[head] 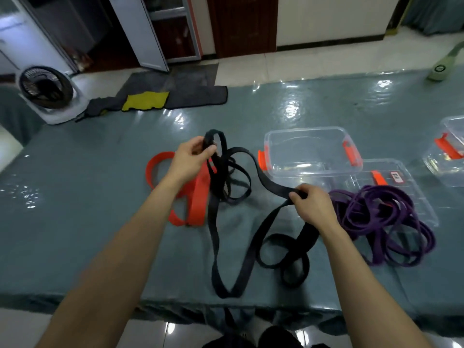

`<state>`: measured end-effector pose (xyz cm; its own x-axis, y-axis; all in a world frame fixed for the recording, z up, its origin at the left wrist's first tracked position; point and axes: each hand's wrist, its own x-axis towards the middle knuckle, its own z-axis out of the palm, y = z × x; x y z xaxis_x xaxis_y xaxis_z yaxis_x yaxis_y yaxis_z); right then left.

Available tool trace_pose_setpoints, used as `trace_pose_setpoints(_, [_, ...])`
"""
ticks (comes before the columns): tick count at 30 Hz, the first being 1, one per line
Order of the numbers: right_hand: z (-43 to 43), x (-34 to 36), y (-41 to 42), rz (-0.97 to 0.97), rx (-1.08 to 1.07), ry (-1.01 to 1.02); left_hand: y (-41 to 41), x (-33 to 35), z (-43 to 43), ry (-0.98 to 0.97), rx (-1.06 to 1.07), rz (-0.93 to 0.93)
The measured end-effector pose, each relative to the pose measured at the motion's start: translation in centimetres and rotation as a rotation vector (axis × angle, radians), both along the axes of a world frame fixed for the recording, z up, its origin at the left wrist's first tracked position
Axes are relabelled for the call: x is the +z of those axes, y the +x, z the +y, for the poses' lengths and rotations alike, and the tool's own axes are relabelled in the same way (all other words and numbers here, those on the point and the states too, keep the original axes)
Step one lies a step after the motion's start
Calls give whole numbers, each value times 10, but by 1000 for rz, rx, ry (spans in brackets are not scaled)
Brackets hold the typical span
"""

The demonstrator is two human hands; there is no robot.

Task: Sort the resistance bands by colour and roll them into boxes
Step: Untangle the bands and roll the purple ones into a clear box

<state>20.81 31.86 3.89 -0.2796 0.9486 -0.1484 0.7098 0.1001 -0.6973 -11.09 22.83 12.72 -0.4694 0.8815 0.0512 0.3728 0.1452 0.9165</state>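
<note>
Black resistance bands (227, 249) lie tangled across the middle of the table. My left hand (192, 156) pinches looped black bands raised above the red-orange bands (198, 199). A wide black band running toward the tangle is gripped by my right hand (312, 202). A pile of purple bands (384, 227) lies to the right, partly on a clear lid (411, 194). An empty clear box (311, 151) with orange latches stands behind my right hand.
A second clear box (449, 151) with an orange latch sits at the right edge. The teal table cover (88, 209) ends at the front edge near my body. A small fan (47, 94) and cloths (160, 96) lie on the floor beyond the table. A green device (442, 66) rests at far right.
</note>
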Motion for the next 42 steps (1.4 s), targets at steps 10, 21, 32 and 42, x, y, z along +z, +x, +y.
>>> trace_pose_setpoints(10, [0, 14, -32, 71, -38, 21, -73, -38, -60, -147, 489, -393])
trace_pose_setpoints(21, [-15, 64, -38, 120, 139, 71, 65, -116, -77, -272, -222, 415])
trace_pose_setpoints(32, [5, 252, -68, -21, 472, 335, 28, 91, 17, 219, -223, 104])
trace_pose_setpoints(42, [-14, 298, -119, 35, 630, 379, -23, 192, -33, 296, -76, 430])
